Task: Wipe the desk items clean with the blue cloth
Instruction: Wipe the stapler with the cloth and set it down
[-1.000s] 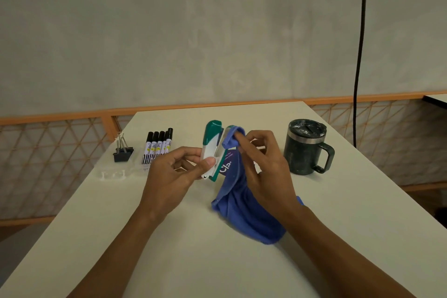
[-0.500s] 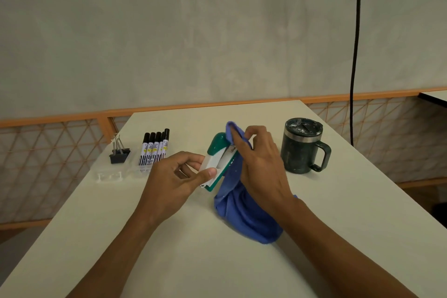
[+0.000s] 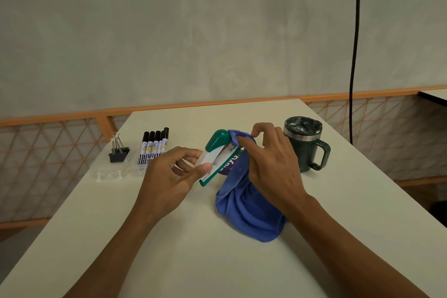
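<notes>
Two hands work together over the pale, flat counter [image 3: 101, 249]. The left hand [image 3: 169, 178] pinches the near end of a green and white plastic stapler [image 3: 217, 143] between thumb and fingers and holds it tilted, with its rounded green head pointing up and away from the person. The right hand [image 3: 274, 164] has its fingers curled on a soft blue cloth [image 3: 249, 210] and presses a fold of it against the top of the stapler, just beside the green head. The rest of the cloth hangs down under this hand, and its lower part lies bunched on the counter. To the right, near the right hand but not touching it, a dark green mug [image 3: 305, 150] with a metal rim and a closed lid stands upright, its handle turned to the right. To the left, a row of black-capped markers [image 3: 154, 149] lies side by side, and further left is a black binder clip [image 3: 118, 153].
</notes>
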{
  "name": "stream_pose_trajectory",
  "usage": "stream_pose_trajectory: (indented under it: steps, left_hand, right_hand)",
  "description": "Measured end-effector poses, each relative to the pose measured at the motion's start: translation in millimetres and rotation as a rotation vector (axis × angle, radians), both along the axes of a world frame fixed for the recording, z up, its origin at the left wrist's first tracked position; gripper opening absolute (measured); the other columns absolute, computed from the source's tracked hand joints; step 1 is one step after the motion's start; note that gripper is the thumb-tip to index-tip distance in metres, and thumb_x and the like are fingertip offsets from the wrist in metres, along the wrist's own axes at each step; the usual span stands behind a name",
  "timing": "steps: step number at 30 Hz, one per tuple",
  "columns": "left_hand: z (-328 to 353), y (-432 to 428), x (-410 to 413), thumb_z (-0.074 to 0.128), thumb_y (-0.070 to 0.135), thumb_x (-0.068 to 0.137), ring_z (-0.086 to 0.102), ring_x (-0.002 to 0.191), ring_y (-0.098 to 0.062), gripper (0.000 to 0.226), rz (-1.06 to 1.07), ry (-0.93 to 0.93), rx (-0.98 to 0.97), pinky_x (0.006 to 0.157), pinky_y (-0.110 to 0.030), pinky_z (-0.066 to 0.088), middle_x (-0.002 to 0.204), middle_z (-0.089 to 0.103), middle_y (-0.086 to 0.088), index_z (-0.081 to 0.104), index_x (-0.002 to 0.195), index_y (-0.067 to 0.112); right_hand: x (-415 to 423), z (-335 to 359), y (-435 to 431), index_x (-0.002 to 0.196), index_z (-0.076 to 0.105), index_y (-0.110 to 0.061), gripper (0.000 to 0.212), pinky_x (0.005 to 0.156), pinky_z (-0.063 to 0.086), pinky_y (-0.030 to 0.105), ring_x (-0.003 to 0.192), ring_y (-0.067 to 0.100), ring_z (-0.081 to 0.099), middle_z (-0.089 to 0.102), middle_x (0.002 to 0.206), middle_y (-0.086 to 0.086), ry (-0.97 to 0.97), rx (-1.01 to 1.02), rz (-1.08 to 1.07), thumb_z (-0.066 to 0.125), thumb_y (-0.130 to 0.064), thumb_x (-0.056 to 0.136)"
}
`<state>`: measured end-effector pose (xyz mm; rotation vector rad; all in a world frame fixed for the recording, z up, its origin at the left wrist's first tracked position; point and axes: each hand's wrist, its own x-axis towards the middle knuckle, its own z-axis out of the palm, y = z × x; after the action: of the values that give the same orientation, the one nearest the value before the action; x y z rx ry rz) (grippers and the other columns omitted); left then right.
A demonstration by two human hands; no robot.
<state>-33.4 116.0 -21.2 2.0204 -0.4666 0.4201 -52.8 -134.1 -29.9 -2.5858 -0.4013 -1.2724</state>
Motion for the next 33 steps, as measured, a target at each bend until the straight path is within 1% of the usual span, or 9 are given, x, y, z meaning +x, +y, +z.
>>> stream_pose_trajectory:
  steps: [4, 8, 12, 16, 18, 21, 25, 28, 33]
  left_hand:
    - [0, 4, 2, 0.082, 0.045, 0.085, 0.07, 0.089, 0.0, 0.037, 0.02, -0.007, -0.003, 0.06, -0.014, 0.053, 0.099, 0.075, 0.014, 0.077, 0.115, 0.023]
    - [-2, 3, 3, 0.082, 0.045, 0.084, 0.071, 0.087, -0.003, 0.038, 0.02, -0.009, -0.015, 0.059, -0.015, 0.053, 0.097, 0.075, 0.014, 0.078, 0.113, 0.022]
    - [-3, 5, 5, 0.08, 0.048, 0.083, 0.071, 0.083, -0.005, 0.038, 0.015, -0.002, -0.036, 0.059, -0.018, 0.055, 0.095, 0.075, 0.014, 0.078, 0.112, 0.023]
    - [-4, 7, 8, 0.08, 0.052, 0.082, 0.07, 0.08, -0.005, 0.037, 0.034, 0.023, -0.062, 0.059, -0.021, 0.056, 0.09, 0.075, 0.015, 0.078, 0.11, 0.028]
    - [-4, 7, 10, 0.08, 0.052, 0.082, 0.069, 0.079, -0.006, 0.034, 0.035, 0.053, -0.087, 0.061, -0.028, 0.06, 0.089, 0.075, 0.017, 0.078, 0.108, 0.03]
    - [-5, 4, 9, 0.081, 0.049, 0.084, 0.07, 0.08, -0.007, 0.025, 0.008, 0.085, -0.086, 0.064, -0.04, 0.064, 0.089, 0.076, 0.02, 0.076, 0.105, 0.035]
    - [-6, 2, 8, 0.081, 0.047, 0.083, 0.071, 0.08, -0.009, 0.024, -0.01, 0.099, -0.108, 0.066, -0.045, 0.065, 0.089, 0.077, 0.017, 0.076, 0.103, 0.034]
    - [-6, 5, 10, 0.081, 0.048, 0.085, 0.071, 0.083, -0.013, 0.031, -0.017, 0.105, -0.097, 0.067, -0.046, 0.064, 0.091, 0.077, 0.014, 0.078, 0.108, 0.029]
    - [-7, 4, 9, 0.08, 0.048, 0.086, 0.072, 0.087, -0.012, 0.031, -0.04, 0.103, -0.074, 0.066, -0.044, 0.065, 0.09, 0.076, 0.014, 0.078, 0.109, 0.029]
  right_hand:
    - [-1, -2, -4, 0.128, 0.068, -0.019, 0.033, 0.075, 0.054, 0.039, 0.101, 0.026, 0.058, 0.056, 0.133, 0.009, -0.006, -0.005, 0.071, 0.047, -0.026, 0.104]
    - [-1, -4, 0, 0.124, 0.071, -0.018, 0.027, 0.072, 0.056, 0.042, 0.097, 0.028, 0.06, 0.058, 0.131, 0.009, -0.036, -0.046, 0.097, 0.06, -0.012, 0.1]
    - [-2, -8, 10, 0.129, 0.072, -0.022, 0.05, 0.074, 0.053, 0.037, 0.098, 0.028, 0.06, 0.061, 0.133, 0.012, -0.017, -0.141, 0.126, 0.082, -0.003, 0.084]
    - [1, -15, 12, 0.137, 0.066, -0.025, 0.067, 0.073, 0.052, 0.038, 0.097, 0.027, 0.058, 0.057, 0.131, 0.009, -0.018, -0.171, 0.187, 0.084, 0.0, 0.078]
    - [3, -16, 10, 0.144, 0.06, -0.027, 0.074, 0.073, 0.054, 0.039, 0.097, 0.028, 0.059, 0.056, 0.13, 0.01, -0.033, -0.146, 0.175, 0.083, 0.001, 0.08]
    - [4, -14, 10, 0.147, 0.062, -0.021, 0.069, 0.07, 0.054, 0.038, 0.094, 0.028, 0.06, 0.061, 0.126, 0.013, -0.052, -0.059, 0.128, 0.079, 0.002, 0.084]
    - [3, -14, 15, 0.139, 0.069, -0.016, 0.058, 0.068, 0.052, 0.036, 0.092, 0.028, 0.062, 0.063, 0.124, 0.013, -0.058, -0.066, 0.112, 0.08, -0.002, 0.084]
    - [4, -14, 15, 0.138, 0.068, -0.017, 0.058, 0.068, 0.052, 0.037, 0.092, 0.027, 0.061, 0.061, 0.125, 0.011, -0.047, -0.055, 0.103, 0.083, -0.004, 0.084]
    - [5, -14, 16, 0.136, 0.059, -0.024, 0.064, 0.071, 0.054, 0.039, 0.096, 0.028, 0.06, 0.058, 0.128, 0.011, -0.027, -0.094, 0.123, 0.087, -0.007, 0.08]
